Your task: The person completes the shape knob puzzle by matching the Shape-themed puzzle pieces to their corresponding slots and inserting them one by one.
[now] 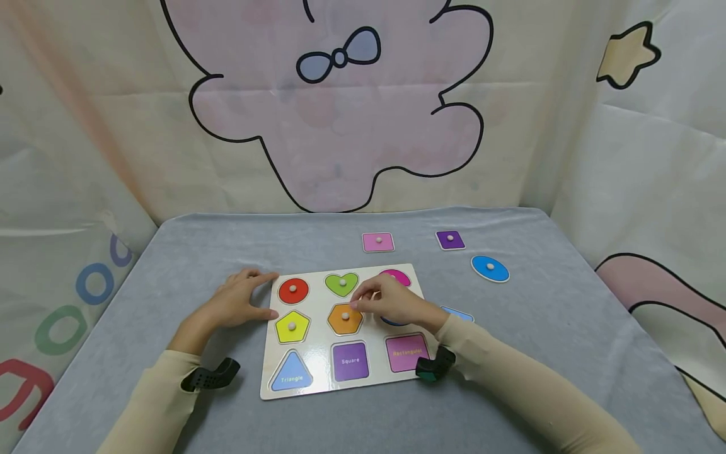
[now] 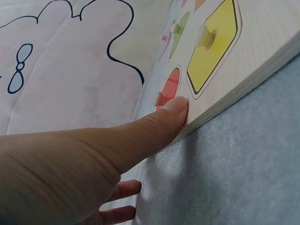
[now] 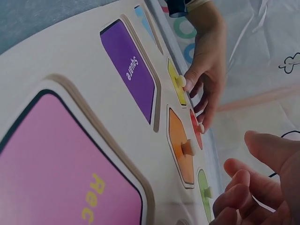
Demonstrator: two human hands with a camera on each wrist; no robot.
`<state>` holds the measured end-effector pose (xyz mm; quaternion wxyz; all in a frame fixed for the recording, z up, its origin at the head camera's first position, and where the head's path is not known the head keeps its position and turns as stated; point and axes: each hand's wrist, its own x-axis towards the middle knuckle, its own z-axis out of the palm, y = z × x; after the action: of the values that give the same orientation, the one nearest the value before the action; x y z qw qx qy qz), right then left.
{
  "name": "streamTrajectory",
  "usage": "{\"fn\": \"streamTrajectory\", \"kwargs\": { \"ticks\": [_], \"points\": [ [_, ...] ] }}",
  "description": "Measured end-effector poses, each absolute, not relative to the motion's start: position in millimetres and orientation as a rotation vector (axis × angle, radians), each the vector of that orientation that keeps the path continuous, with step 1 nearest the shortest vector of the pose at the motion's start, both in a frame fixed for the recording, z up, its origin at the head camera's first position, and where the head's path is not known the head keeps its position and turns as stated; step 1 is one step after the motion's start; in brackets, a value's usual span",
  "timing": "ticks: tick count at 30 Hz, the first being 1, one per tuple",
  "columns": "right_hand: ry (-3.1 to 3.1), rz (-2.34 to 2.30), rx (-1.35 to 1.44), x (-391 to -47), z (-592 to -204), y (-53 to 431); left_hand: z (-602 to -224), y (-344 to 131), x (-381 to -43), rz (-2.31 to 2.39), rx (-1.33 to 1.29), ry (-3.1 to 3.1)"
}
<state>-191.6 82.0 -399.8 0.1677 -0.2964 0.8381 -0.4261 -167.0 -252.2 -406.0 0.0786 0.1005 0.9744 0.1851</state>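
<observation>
A white wooden puzzle board (image 1: 321, 353) lies at the middle of the table. My left hand (image 1: 238, 299) rests at its left edge, thumb touching the rim near the yellow pentagon (image 1: 292, 326) and red round piece (image 1: 293, 291). Above the board my right hand (image 1: 391, 299) hovers beside the orange hexagon (image 1: 344, 320); the right wrist view shows its bent, relaxed fingers (image 3: 234, 194) apart from the hexagon's knob (image 3: 188, 147). A green heart (image 1: 341, 284) and a magenta piece (image 1: 399, 276) sit in the board. The hand partly hides a blue spot.
Beyond the board lie a pink rectangle (image 1: 377, 242), a purple square (image 1: 450, 239) and a blue oval (image 1: 490, 268). Another blue piece (image 1: 458, 313) is partly hidden behind the right wrist. Bare recesses labelled Triangle (image 1: 292, 372), Square (image 1: 350, 371) and Rectangular (image 1: 407, 362) line the near side.
</observation>
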Motion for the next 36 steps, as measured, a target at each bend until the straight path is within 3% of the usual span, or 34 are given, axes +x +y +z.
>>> {"fn": "streamTrajectory", "kwargs": {
  "ticks": [36],
  "points": [
    [2.542, -1.27, -0.689, -200, -400, 157, -406, -251, -166, 0.547, 0.308, 2.925]
  ]
}}
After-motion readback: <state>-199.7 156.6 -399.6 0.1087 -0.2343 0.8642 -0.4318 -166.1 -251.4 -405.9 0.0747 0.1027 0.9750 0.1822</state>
